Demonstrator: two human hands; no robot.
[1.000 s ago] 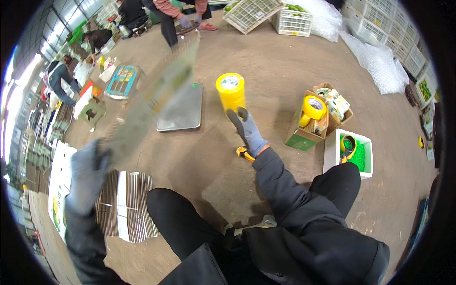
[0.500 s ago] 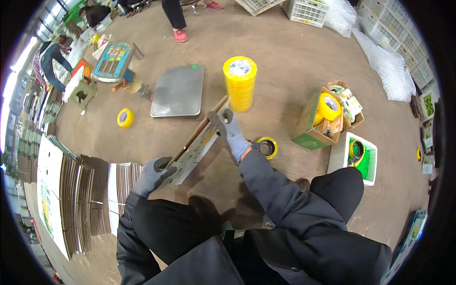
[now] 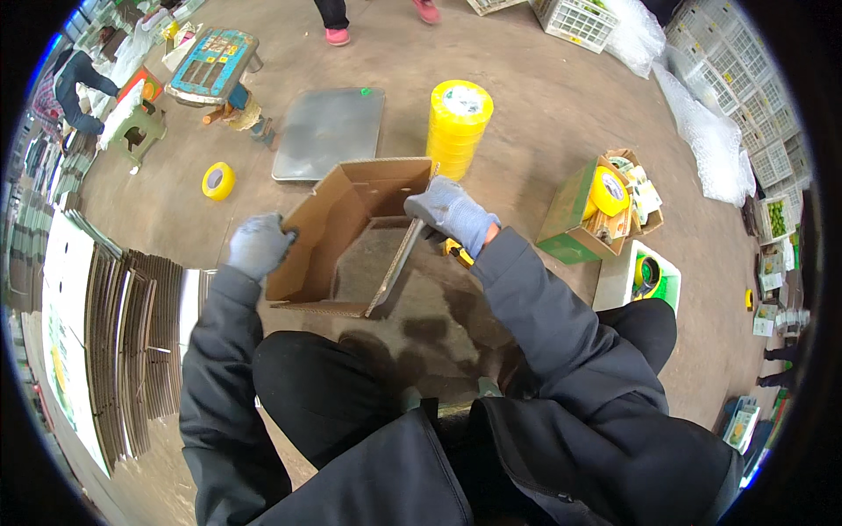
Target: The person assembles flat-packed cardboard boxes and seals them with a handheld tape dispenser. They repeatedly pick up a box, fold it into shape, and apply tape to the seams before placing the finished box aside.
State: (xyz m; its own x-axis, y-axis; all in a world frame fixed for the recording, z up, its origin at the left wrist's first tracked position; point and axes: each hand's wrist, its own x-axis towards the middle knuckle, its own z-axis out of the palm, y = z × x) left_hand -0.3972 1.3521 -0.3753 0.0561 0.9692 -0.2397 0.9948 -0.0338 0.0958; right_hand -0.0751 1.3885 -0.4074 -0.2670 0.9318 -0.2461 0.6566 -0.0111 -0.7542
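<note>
A brown cardboard box [image 3: 317,230] hangs in front of my knees, spread into an open frame with the floor showing through it. My left hand [image 3: 260,245], in a grey glove, grips its left wall with the fingers closed at the edge. At the far right corner my gloved right hand [image 3: 454,215] is closed on the wall's upper edge. Partly hidden below that hand, a yellow tape dispenser [image 3: 457,253] lies on the floor. Just beyond the box stands a tall stack of yellow tape rolls [image 3: 458,131].
Flattened cartons [image 3: 145,342] stand in a row at left. A metal platform scale [image 3: 329,131] and a loose tape roll [image 3: 218,181] lie ahead. On the right are a carton of supplies [image 3: 570,210] and a white foam box [image 3: 614,276]. People are farther off.
The folded cardboard has been opened out into a box shape. My left hand has moved up and left, while my right hand has shifted slightly right.
</note>
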